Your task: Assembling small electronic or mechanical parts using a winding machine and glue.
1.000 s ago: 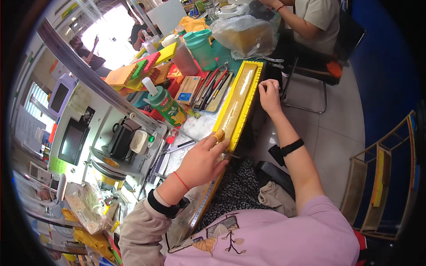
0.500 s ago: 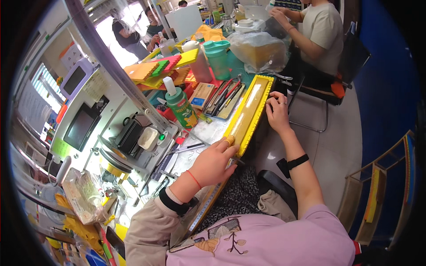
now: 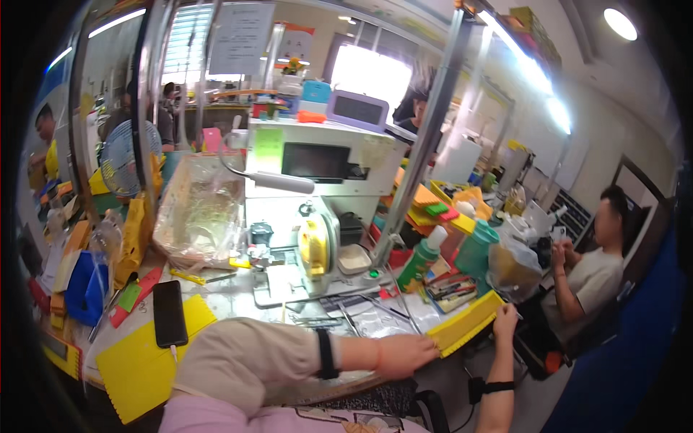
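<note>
A long yellow strip-like tray [image 3: 468, 325] with notched edges lies slantwise at the right front of the bench. My left hand [image 3: 406, 356] is closed on its near left end, thumb and fingertips at the edge. At the tray's right end, my right hand [image 3: 506, 322] is closed with the fingers bent in; what they hold, if anything, is too small to make out. Beyond the tray lie a case of pens and hand tools [image 3: 452, 290] and a green bottle with a white cap [image 3: 422, 260].
A black phone [image 3: 170, 314] with a cable rests on a yellow notched sheet [image 3: 123, 368] at the left. A lit machine with a yellow spool [image 3: 314, 245] stands mid-bench. Right of the bench sits another person [image 3: 588, 278], near a teal cup [image 3: 477, 247].
My view has swung left and up, bringing the bench's middle and left side into sight. Both hands stay at the yellow tray, and my right hand's fingers look more tightly bent.
</note>
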`<state>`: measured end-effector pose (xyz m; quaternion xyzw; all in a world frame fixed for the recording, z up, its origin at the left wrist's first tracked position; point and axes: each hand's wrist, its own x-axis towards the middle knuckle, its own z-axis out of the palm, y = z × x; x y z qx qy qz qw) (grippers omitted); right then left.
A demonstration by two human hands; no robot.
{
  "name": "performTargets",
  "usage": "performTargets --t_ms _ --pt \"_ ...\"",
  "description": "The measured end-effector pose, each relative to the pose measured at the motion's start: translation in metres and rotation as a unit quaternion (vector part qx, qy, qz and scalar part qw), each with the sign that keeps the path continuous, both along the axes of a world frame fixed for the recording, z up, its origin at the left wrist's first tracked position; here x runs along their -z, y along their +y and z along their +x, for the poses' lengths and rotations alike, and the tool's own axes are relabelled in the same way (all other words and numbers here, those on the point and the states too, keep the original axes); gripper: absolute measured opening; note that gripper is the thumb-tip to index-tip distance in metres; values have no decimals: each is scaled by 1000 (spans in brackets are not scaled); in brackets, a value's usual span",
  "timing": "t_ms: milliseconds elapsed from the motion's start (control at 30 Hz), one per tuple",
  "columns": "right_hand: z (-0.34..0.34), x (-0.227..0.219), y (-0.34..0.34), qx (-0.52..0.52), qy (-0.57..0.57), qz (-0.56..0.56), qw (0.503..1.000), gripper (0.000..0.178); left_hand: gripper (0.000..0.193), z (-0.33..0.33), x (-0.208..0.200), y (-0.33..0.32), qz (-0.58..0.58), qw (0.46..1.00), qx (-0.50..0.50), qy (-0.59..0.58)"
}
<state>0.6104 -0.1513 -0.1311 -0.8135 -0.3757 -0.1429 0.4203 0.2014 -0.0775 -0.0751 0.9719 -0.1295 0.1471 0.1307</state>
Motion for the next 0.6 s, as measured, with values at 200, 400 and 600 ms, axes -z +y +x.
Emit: performTargets --t_ms 200,400,600 --pt "-171 -252 91 -353 159 171 906 14 49 -167 -33 -6 -20 998 -43 -43" --pt "-230 -474 208 -356 80 296 883 20 41 -211 -46 12 -90 977 -159 -112" --pt "-304 -509 207 -436 -13 404 804 22 33 -221 -41 23 -122 968 -169 -140"
